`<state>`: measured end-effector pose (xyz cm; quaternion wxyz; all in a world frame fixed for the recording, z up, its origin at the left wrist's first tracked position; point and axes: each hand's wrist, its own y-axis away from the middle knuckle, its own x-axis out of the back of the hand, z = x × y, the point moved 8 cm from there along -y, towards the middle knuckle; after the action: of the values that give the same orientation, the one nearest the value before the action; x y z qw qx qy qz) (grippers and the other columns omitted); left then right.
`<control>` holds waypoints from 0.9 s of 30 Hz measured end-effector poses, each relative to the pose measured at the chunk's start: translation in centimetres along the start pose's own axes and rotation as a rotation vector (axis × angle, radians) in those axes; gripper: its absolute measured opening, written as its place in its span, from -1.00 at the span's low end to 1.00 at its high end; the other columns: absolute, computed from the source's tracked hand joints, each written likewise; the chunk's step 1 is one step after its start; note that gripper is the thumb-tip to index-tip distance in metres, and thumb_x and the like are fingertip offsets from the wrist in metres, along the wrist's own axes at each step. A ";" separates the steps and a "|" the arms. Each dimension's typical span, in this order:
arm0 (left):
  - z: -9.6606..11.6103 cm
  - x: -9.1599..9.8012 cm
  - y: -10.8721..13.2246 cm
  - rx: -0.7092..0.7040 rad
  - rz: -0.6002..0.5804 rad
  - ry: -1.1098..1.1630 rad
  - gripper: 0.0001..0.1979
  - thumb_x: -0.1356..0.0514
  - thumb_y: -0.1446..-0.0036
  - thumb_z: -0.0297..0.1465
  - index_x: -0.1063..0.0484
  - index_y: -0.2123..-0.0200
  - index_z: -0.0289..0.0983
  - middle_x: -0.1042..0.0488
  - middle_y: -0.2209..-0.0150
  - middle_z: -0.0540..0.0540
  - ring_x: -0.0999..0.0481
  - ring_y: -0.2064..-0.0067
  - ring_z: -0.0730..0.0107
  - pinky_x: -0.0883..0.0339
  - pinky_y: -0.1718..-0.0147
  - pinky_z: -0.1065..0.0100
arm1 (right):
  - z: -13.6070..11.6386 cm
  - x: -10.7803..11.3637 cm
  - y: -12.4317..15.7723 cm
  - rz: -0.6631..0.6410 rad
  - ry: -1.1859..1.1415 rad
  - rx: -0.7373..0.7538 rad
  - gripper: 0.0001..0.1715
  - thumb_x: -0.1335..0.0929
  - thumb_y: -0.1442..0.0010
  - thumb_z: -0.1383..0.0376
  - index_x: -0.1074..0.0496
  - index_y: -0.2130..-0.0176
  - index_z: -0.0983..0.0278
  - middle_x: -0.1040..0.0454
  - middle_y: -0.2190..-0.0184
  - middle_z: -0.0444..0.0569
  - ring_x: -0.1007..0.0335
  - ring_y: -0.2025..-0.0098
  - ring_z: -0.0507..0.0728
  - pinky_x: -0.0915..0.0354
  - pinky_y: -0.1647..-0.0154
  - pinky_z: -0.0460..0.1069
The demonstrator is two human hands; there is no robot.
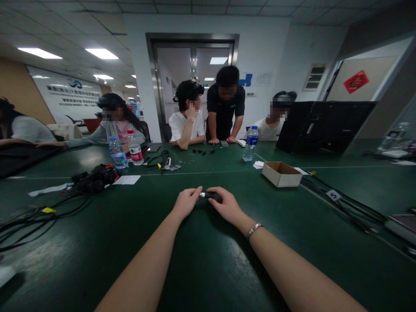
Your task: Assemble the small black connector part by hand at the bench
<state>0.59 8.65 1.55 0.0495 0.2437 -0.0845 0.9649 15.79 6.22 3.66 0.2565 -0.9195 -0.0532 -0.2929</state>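
Observation:
Both my arms reach forward over a dark green table [201, 260]. My left hand [186, 203] and my right hand [225, 203] meet at the table's middle and together pinch a small dark, partly metallic part [206, 195] between their fingertips, just above the tabletop. What the part is exactly is too small to tell. A bracelet [253, 230] circles my right wrist.
An open cardboard box [281, 173] stands ahead to the right, with cables [344, 203] beyond it. A black bundle of gear [94, 178] and wires lies at left, with water bottles [117, 152] behind it and another bottle [250, 143] farther right. Several people sit or stand at the far side near a black case [325, 126].

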 end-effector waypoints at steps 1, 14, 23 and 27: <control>0.0 0.0 0.0 0.003 -0.001 0.000 -0.43 0.05 -0.06 0.11 -0.33 0.59 -0.27 -0.26 0.61 0.04 -0.24 0.54 0.43 -0.06 0.49 0.38 | 0.0 0.0 0.0 -0.003 0.000 0.005 -0.68 -0.35 -0.10 0.41 -0.43 0.10 0.23 -0.44 0.17 -0.07 -0.34 0.24 0.05 -0.28 0.27 -0.05; 0.1 -0.4 -0.2 -0.029 -0.017 0.102 -0.52 -0.06 -0.02 0.06 -0.33 0.49 -0.27 -0.30 0.55 0.05 -0.30 0.48 0.45 -0.17 0.50 0.44 | -0.5 0.1 0.1 -0.009 0.006 0.017 -0.70 -0.36 -0.10 0.38 -0.44 0.10 0.24 -0.45 0.17 -0.05 -0.34 0.26 0.05 -0.27 0.29 -0.05; 0.9 -0.4 0.1 -0.093 -0.064 0.291 -0.69 -0.22 0.01 -0.18 -0.42 0.26 -0.27 -0.45 0.29 -0.09 -0.42 0.30 0.38 -0.30 0.45 0.44 | -0.1 0.0 0.1 -0.024 -0.003 -0.051 -0.72 -0.33 -0.15 0.29 -0.45 0.10 0.25 -0.48 0.19 -0.04 -0.37 0.25 0.06 -0.27 0.26 -0.05; 1.0 -0.2 0.2 -0.096 -0.054 0.307 -0.70 -0.22 -0.02 -0.21 -0.43 0.21 -0.26 -0.47 0.24 -0.11 -0.45 0.25 0.35 -0.32 0.43 0.43 | 0.2 -0.2 0.1 -0.053 -0.001 -0.079 -0.69 -0.32 -0.18 0.23 -0.43 0.07 0.24 -0.48 0.21 -0.05 -0.35 0.34 0.04 -0.26 0.30 -0.05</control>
<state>1.20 8.20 2.32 0.0991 0.0931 -0.1152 0.9840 15.74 6.26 3.32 0.2119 -0.9274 -0.0659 -0.3012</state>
